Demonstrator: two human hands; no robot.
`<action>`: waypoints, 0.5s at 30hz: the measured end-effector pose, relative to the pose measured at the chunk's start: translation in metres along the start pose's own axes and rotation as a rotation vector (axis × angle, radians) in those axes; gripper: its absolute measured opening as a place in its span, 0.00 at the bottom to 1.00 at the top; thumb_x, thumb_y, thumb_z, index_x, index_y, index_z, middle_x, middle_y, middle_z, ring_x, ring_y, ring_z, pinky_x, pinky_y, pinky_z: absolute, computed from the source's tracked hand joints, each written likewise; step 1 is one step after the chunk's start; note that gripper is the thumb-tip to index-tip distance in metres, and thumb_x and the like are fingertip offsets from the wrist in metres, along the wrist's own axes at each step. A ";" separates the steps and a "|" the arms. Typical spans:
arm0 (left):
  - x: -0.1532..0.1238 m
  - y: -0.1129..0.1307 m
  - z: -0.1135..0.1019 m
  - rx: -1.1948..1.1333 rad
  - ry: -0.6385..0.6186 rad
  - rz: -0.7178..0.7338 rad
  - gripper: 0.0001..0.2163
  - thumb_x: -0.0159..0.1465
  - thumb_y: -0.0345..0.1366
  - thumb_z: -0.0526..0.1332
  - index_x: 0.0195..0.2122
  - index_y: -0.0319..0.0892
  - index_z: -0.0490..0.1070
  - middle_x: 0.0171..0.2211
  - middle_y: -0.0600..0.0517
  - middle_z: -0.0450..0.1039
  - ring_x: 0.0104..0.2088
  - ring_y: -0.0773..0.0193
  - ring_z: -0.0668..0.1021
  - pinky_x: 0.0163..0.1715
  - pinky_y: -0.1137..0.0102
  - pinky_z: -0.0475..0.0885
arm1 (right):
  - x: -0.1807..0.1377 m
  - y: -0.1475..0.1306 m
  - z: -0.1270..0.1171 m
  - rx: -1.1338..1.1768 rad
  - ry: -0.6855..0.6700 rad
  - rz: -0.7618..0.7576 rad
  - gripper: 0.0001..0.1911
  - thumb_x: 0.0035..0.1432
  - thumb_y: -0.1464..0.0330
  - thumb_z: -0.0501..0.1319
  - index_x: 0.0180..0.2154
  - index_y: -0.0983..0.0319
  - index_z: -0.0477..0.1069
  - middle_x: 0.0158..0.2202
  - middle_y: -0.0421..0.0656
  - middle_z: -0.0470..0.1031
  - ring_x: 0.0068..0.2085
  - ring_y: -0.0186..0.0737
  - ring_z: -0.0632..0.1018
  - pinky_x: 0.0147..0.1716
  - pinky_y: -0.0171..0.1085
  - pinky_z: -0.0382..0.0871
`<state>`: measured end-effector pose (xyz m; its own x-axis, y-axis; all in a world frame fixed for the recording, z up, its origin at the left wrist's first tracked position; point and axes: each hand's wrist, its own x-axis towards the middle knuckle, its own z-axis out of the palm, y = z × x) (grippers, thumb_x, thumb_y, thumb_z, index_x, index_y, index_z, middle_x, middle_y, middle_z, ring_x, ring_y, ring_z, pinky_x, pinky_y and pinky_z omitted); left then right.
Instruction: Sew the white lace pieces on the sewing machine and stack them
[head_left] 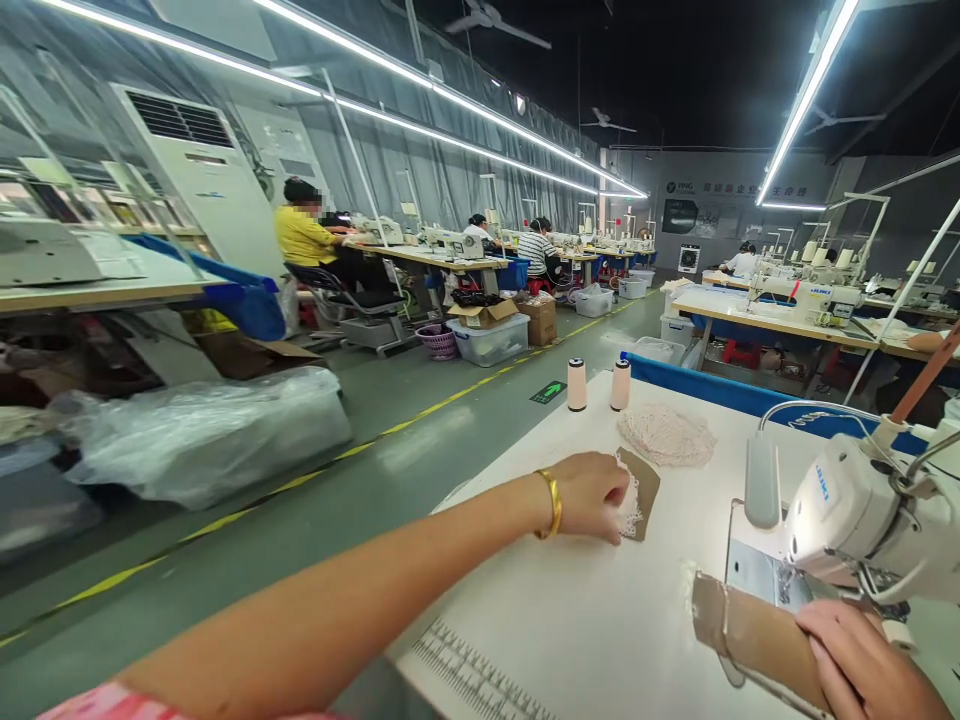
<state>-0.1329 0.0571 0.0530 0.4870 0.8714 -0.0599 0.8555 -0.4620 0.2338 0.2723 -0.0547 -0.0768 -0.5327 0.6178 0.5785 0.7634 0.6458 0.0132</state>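
My left hand (592,495), wearing a gold bangle, reaches across the white sewing table (585,610). Its curled fingers close on a pale lace piece (631,505), which lies over a brown piece (646,488). Just beyond is a pile of pale pink lace (667,435). At the lower right, my right hand (874,655) grips the end of a brown fabric piece (757,630) with a pale edge, in front of the needle area. The white sewing machine (847,510) stands above that hand; its presser foot is partly hidden.
Two pale pink thread spools (576,385) stand at the table's far edge. A blue cloth trough (690,385) runs along the far side. A printed ruler (480,670) marks the near edge. An aisle with a yellow line (420,413) lies left; other people sew at further tables.
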 end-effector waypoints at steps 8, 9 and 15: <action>-0.017 -0.002 0.008 -0.100 -0.027 -0.022 0.07 0.61 0.30 0.66 0.28 0.43 0.69 0.37 0.52 0.74 0.39 0.59 0.77 0.40 0.68 0.69 | 0.009 -0.011 -0.006 -0.008 0.002 0.037 0.14 0.75 0.67 0.50 0.50 0.57 0.74 0.44 0.46 0.83 0.40 0.41 0.86 0.33 0.33 0.77; -0.016 -0.002 0.007 -0.118 -0.020 -0.027 0.06 0.60 0.31 0.66 0.28 0.43 0.69 0.36 0.52 0.74 0.39 0.59 0.77 0.40 0.68 0.69 | 0.009 -0.012 -0.006 0.001 0.002 0.043 0.14 0.75 0.68 0.50 0.50 0.57 0.74 0.44 0.46 0.83 0.41 0.41 0.86 0.32 0.33 0.77; -0.016 0.004 0.002 -0.250 0.020 -0.039 0.04 0.59 0.35 0.64 0.29 0.43 0.73 0.36 0.53 0.76 0.34 0.62 0.77 0.34 0.71 0.70 | 0.015 -0.019 -0.014 0.035 -0.035 0.110 0.15 0.76 0.66 0.50 0.50 0.54 0.76 0.43 0.46 0.82 0.38 0.44 0.84 0.34 0.38 0.78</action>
<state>-0.1370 0.0411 0.0531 0.4487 0.8920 -0.0549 0.8024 -0.3751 0.4643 0.2542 -0.0639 -0.0572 -0.4592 0.7010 0.5457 0.8051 0.5880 -0.0778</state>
